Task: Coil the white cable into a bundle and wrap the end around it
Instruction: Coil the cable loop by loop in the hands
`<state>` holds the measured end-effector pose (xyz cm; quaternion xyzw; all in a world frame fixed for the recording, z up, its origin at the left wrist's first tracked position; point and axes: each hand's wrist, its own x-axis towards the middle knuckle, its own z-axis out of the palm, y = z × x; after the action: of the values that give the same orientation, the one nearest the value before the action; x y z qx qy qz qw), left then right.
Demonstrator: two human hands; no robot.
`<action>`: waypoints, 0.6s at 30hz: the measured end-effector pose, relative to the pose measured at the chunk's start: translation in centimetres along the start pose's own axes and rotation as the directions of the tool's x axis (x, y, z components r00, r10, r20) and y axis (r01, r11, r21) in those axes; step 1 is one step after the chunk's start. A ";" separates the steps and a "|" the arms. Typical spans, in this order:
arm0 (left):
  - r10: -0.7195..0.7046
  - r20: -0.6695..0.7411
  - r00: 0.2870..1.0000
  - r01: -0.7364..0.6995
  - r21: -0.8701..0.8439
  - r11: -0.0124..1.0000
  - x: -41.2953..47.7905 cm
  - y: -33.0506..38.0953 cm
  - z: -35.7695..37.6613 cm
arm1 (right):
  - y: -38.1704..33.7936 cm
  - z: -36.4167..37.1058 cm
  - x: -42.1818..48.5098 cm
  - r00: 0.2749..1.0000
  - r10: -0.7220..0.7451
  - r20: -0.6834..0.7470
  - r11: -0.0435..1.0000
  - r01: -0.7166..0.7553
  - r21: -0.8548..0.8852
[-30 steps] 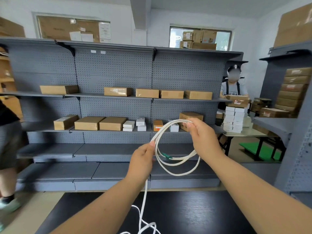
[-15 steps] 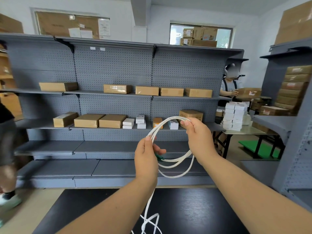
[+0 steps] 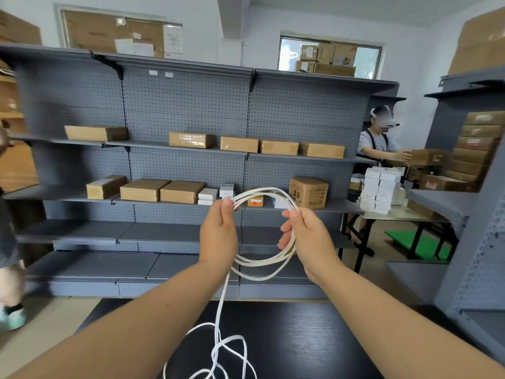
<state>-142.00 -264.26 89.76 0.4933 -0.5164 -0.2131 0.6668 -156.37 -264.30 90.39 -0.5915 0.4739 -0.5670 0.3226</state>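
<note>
– Several turns of white cable (image 3: 259,265) show in the head view. Location?
– Held as an upright ring facing the person, above the black table (image 3: 314,337). Left hand (image 3: 218,236) pinches its upper left; right hand (image 3: 310,239) grips its right side.
– Uncoiled length?
– Runs vertically down below the left hand to loose loops on the table; left hand is nearer.

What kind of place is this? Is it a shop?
More likely a stockroom or packing room than a shop: grey pegboard shelves hold plain cardboard boxes, small white boxes are stacked on a side table, and another person is handling a carton.
</note>
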 end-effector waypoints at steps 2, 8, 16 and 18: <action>0.039 0.047 0.998 -0.042 0.064 0.997 0.3 0.5 -0.6 | 0.2 0.2 -0.2 0.998 0.020 0.058 1.000 -0.019 -0.019; 0.109 0.164 0.980 -0.146 0.236 0.961 0.9 1.0 -1.4 | -0.3 0.0 0.1 0.987 -0.110 0.121 0.974 0.131 -0.187; 0.218 0.244 0.945 -0.280 0.260 0.924 1.2 0.7 -1.5 | -1.1 -0.1 0.5 0.955 -0.218 0.199 0.909 0.273 -0.315; 0.209 0.235 0.949 -0.262 0.224 0.939 1.2 0.6 -1.4 | -1.0 -0.2 0.4 0.958 -0.196 0.211 0.909 0.258 -0.327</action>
<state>-140.39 -264.32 90.83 0.4835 -0.6614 -0.1143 0.5619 -156.40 -264.28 91.50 -0.7378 0.4654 -0.4532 0.1836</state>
